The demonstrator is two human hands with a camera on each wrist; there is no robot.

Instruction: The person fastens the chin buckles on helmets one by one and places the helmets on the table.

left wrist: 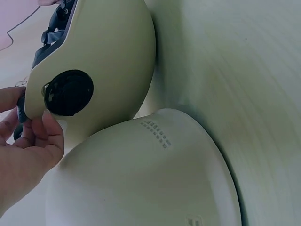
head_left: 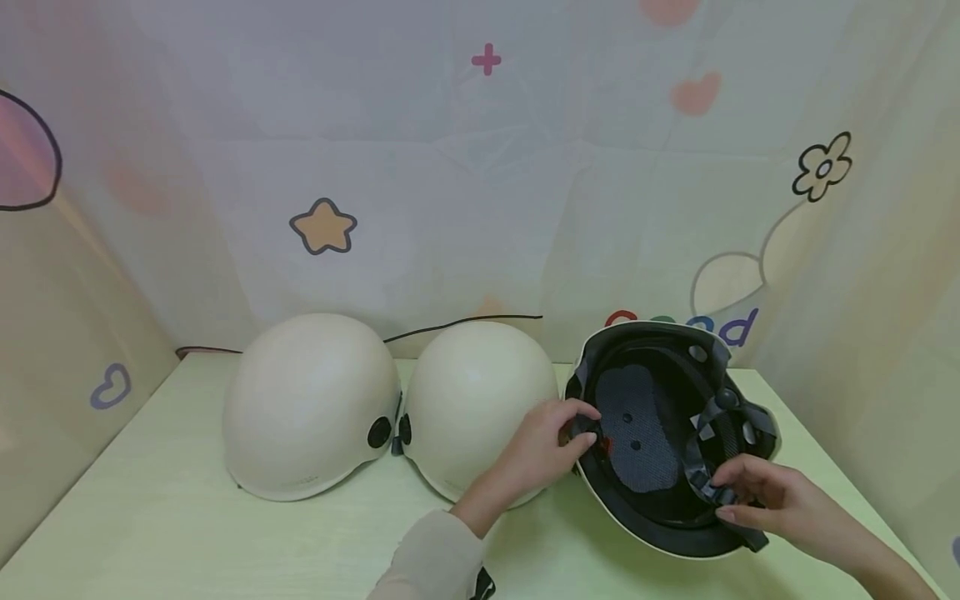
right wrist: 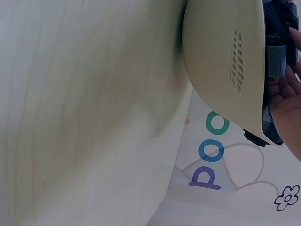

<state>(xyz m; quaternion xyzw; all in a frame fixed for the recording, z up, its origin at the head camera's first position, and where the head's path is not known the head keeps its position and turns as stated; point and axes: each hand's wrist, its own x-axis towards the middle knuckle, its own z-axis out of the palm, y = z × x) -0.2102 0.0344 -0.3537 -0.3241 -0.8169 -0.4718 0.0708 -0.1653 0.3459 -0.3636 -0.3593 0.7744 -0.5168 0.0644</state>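
Observation:
A helmet (head_left: pixel 641 442) lies on its shell at the right of the table, its dark padded inside facing up and toward me. My left hand (head_left: pixel 542 446) pinches its left rim; in the left wrist view, the fingers sit beside a round black disc (left wrist: pixel 70 92) on the cream shell. At the right side of the opening, my right hand (head_left: pixel 783 504) holds the dark chin strap (head_left: pixel 699 475) between thumb and fingers. The right wrist view shows the shell (right wrist: pixel 221 61) with slotted vents, and part of the right hand (right wrist: pixel 288 101) at the strap.
Two more cream helmets stand dome up, one at the left (head_left: pixel 311 408) and one in the middle (head_left: pixel 480 400), close beside the held one. A pale wooden table (head_left: pixel 150 500) carries them. Patterned cloth (head_left: pixel 420 200) hangs behind and at both sides. A thin black cord (head_left: pixel 465 320) runs along the back.

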